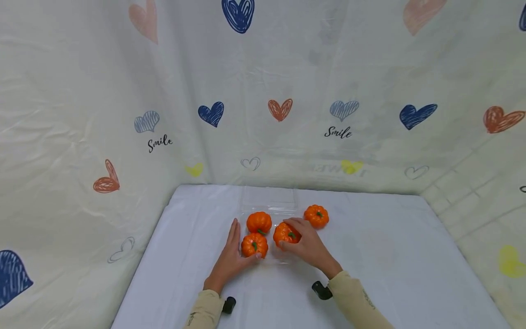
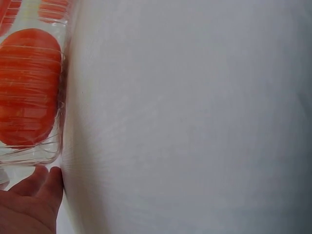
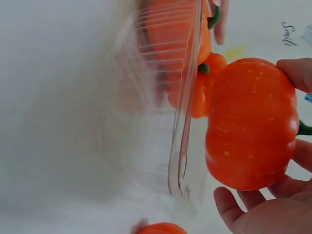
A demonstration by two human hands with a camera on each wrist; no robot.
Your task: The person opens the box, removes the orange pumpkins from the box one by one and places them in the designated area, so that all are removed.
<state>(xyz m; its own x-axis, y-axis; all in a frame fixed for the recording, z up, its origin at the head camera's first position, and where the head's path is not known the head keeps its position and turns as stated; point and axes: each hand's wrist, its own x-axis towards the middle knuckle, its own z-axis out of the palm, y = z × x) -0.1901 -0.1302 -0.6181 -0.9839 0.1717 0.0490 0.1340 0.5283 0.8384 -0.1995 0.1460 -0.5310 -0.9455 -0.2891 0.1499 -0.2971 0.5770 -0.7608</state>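
Note:
A clear plastic clamshell box (image 1: 269, 260) lies on the table, its lid (image 1: 269, 196) folded back behind it. Two orange toy pumpkins with green stems, a rear one (image 1: 259, 222) and a front one (image 1: 254, 245), sit in its left half. My left hand (image 1: 231, 261) rests along the box's left side, fingers straight, thumb at the near edge; in the left wrist view fingertips (image 2: 51, 187) are by the box corner. Between thumb and fingers, my right hand (image 1: 308, 242) grips a third pumpkin (image 3: 251, 126) over the box's right half, at rim height or above.
Another pumpkin (image 1: 316, 216) sits on the white-covered table (image 1: 370, 256), to the right of the box near its lid. A pale curtain (image 1: 296, 68) printed with hearts hangs behind the table and along its sides. Black wrist cameras (image 1: 322, 290) stick out by both sleeves.

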